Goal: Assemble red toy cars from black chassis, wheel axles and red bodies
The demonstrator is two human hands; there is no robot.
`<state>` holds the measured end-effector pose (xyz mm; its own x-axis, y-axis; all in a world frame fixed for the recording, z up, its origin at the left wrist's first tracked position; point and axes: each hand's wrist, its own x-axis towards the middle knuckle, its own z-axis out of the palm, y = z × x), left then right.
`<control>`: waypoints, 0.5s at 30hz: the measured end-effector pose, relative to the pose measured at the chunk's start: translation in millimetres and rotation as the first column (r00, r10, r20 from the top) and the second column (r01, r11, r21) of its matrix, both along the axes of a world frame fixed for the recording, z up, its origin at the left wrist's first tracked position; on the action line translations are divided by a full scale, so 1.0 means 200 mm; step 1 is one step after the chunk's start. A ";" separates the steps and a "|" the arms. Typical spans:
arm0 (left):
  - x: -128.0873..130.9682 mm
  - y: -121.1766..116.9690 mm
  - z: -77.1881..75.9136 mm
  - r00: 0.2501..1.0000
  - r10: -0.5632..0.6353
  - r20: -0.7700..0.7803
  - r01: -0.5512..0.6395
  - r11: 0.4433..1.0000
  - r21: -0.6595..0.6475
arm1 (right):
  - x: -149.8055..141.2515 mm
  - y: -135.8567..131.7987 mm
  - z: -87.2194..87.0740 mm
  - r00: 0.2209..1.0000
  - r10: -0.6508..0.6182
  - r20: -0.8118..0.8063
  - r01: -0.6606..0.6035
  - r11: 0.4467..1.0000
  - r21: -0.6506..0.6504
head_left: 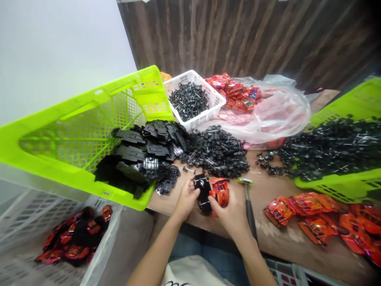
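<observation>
Near the table's front edge, my left hand [188,198] grips a black toy car chassis [203,190] with wheels at its ends. Close beside it, my right hand [228,206] holds an orange-red toy car body [220,190] between thumb and fingers. The two parts sit side by side, almost touching. Just beyond them spreads a heap of black wheels on metal axles [220,151]. To the left, black chassis plates [145,147] spill out of a tipped green basket [89,93]. A hammer [249,210] with a dark handle lies right of my right hand.
A white basket [220,101] of wheel axles stands at the back, beside a clear plastic bag [279,115] with red car bodies. Another green basket [333,188] holds wheel axles at right. Orange car bodies [315,206] lie before it. A white crate [18,214] with cars is lower left.
</observation>
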<state>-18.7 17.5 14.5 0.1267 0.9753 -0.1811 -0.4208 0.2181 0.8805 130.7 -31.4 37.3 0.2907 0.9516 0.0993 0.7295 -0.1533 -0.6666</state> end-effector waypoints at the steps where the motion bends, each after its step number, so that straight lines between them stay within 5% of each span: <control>1: 0.02 -0.01 0.00 1.000 -0.019 0.014 0.019 1.000 0.004 | -0.02 0.00 0.01 0.999 0.036 0.010 -0.036 0.999 -0.004; 15: 0.14 -0.11 0.01 0.992 -0.105 0.066 0.101 0.993 0.062 | -0.05 -0.03 -0.08 0.994 0.059 -0.089 -0.059 0.998 0.006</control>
